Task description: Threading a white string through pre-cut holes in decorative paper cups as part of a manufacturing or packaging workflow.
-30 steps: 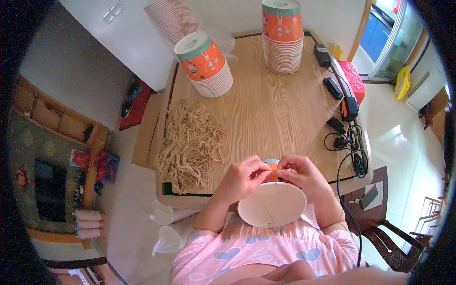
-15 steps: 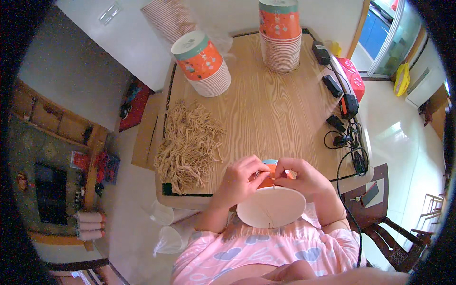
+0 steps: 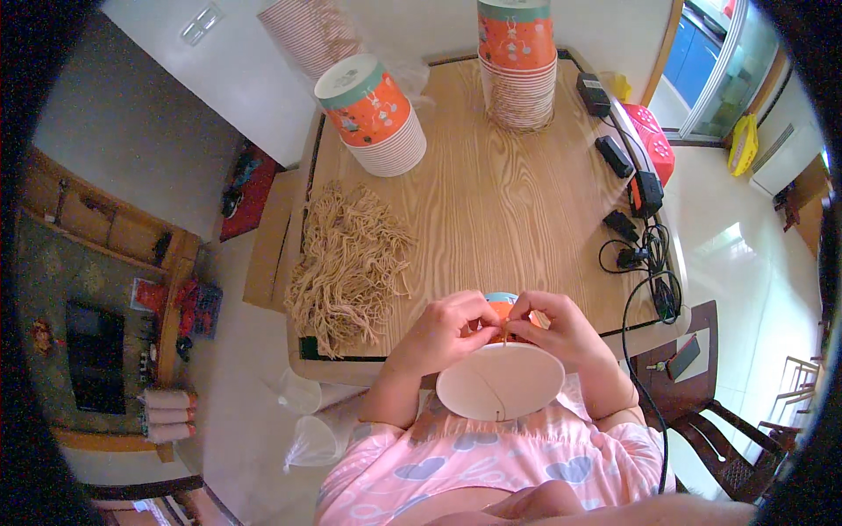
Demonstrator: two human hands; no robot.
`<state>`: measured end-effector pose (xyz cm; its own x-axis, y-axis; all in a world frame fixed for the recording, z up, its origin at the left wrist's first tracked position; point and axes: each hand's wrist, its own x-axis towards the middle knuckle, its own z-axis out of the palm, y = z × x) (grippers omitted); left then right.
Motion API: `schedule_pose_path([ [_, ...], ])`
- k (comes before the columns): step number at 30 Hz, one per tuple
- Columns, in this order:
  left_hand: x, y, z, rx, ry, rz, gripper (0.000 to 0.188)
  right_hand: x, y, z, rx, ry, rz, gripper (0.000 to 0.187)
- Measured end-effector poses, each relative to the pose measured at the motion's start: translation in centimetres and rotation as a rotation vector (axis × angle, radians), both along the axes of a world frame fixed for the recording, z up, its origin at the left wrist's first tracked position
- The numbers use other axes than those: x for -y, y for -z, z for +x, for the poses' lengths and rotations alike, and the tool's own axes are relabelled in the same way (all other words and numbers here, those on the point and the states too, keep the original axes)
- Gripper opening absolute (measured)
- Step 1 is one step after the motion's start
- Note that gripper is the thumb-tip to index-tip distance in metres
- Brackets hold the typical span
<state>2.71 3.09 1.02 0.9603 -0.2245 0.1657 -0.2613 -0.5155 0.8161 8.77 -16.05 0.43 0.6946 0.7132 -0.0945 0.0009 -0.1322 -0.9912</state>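
A paper bucket (image 3: 500, 382) lies on its side at the near table edge, its white open mouth facing me. A thin tan cord (image 3: 499, 399) runs across that mouth and passes through the rim at both ends. Just above the upper rim, my left hand (image 3: 454, 326) pinches the cord between thumb and forefinger. My right hand (image 3: 554, 328) is closed in a pinch right beside it, on the same cord. The fingers partly hide the bucket's orange and teal outside.
On the left of the table lies a heap of tan cords (image 3: 351, 267). Stacks of paper buckets stand at the back left (image 3: 373, 114) and back right (image 3: 517, 66). Black adapters and a coiled cable (image 3: 658, 280) line the right edge. A dark chair (image 3: 693, 386) stands right.
Both hands have shifted slightly, and the fingertips have come closer together over the rim. The bucket has stayed nearly in place.
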Motion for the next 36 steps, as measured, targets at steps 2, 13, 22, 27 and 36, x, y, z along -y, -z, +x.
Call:
schedule_pose_path([
  [2,0.1,0.1,0.0,-0.14,-0.077,-0.062,0.015,0.1,0.5,0.1,0.001,0.013,0.009,0.008],
  [13,-0.1,1.5,1.0,-0.208,-0.015,-0.228,0.009,-0.3,1.7,0.2,0.083,0.18,0.19,0.015],
  [22,-0.3,2.0,1.2,-0.226,-0.036,-0.224,0.004,0.8,0.1,-0.6,0.502,-0.031,0.055,0.023],
  [27,-0.3,1.9,1.5,-0.234,-0.024,-0.186,0.005,0.6,0.2,-0.8,0.663,0.019,-0.018,0.023],
  [36,-0.2,1.7,1.7,-0.209,-0.011,-0.158,0.006,0.4,-0.2,-0.8,0.651,0.019,-0.023,0.02],
])
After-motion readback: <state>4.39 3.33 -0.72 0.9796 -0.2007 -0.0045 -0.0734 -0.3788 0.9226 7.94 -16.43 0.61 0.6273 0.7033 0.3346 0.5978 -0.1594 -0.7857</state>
